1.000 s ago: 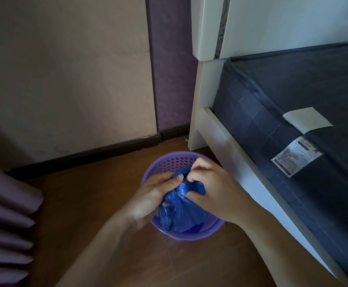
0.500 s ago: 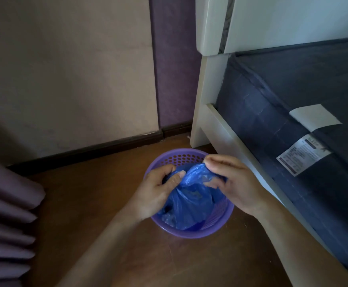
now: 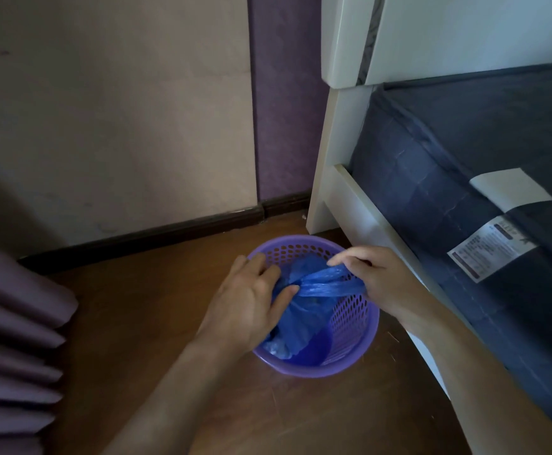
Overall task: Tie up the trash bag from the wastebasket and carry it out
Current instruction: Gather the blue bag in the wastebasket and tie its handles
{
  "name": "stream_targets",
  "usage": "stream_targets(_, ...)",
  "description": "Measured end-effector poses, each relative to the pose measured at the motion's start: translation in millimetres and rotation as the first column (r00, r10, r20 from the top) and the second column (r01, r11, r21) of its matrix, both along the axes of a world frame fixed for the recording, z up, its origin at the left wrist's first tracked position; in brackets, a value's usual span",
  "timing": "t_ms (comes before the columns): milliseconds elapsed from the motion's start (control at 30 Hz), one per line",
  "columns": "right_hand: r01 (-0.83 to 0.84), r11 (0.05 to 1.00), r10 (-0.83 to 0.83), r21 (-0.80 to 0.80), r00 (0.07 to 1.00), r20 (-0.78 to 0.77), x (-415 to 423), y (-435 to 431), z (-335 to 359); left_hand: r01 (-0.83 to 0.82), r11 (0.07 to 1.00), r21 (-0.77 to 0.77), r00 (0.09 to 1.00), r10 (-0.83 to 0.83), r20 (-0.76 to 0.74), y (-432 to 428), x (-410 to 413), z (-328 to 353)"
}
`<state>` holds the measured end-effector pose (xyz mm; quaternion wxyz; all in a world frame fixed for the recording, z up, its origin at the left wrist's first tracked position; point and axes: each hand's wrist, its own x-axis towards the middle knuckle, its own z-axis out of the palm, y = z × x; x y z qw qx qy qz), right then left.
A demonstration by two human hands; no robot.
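- The blue trash bag [image 3: 296, 318] is seated inside the purple wastebasket [image 3: 355, 336].
- A twisted strand [image 3: 328, 284] of it is stretched sideways across the wastebasket's mouth.
- One strand end is pinched by the left hand [image 3: 251, 307], the other gripped by the right hand [image 3: 383, 280].

we see our two arms bare to the frame's edge, no sleeves, and our left hand [image 3: 246, 303] and right hand [image 3: 381, 280] bare too, slim-fingered.

A white bed frame [image 3: 350, 205] holds a dark blue mattress [image 3: 465, 142].
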<state>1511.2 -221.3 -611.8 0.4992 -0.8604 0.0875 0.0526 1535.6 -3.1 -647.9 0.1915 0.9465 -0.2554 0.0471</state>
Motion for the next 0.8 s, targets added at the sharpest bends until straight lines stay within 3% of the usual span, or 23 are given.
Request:
stream_targets(133,-0.153,0.974,0.153,-0.165,0.988,-0.009,-3,-14,-3,-0.026,0.999,-0.042,0.994,0.021,-0.104,5,3,-1)
stream_targets(200,-0.18,0.942,0.184,-0.285,0.983,-0.013,-5,-17,-6,-0.038,0.999,0.0,0.98,0.038,-0.197,9,5,-4)
stream_targets(233,-0.161,0.95,0.164,-0.267,0.986,-0.01,-6,-18,-6,-0.027,0.999,0.029,0.972,0.034,-0.234,11,6,-4)
stream_targets(300,-0.016,1.0,0.016,0.022,1.0,-0.017,-6,-20,-5,-0.007,0.999,0.046,0.951,0.021,-0.307,14,10,-3)
stream_targets(333,0.071,0.976,-0.061,0.208,0.997,-0.053,-5,-21,-2,-0.016,1.0,0.015,0.937,0.02,-0.348,16,13,-3)
stream_targets(400,0.206,0.842,-0.157,0.499,0.978,-0.138,-5,-21,4,-0.091,0.99,-0.112,0.909,0.036,-0.416,19,20,-3)
stream_targets(467,0.275,0.681,-0.202,0.678,0.961,-0.187,-6,-20,7,-0.27,0.915,-0.3,0.843,0.075,-0.532,21,24,0)
stream_targets(533,0.28,0.495,-0.228,0.822,0.955,-0.188,-5,-17,9,-0.477,0.723,-0.499,0.728,0.006,-0.686,21,22,4)
stream_targets(600,0.229,0.345,-0.245,0.91,0.958,-0.148,-3,-12,9,-0.635,0.443,-0.632,0.611,-0.212,-0.763,18,20,10)
stream_targets(700,0.173,0.228,-0.3,0.958,0.949,-0.1,4,-1,3,-0.771,0.03,-0.636,0.524,-0.539,-0.66,12,18,19)
stream_targets(800,0.165,0.146,-0.341,0.976,0.934,-0.107,10,12,-3,-0.823,-0.231,-0.519,0.523,-0.663,-0.535,1,13,17)
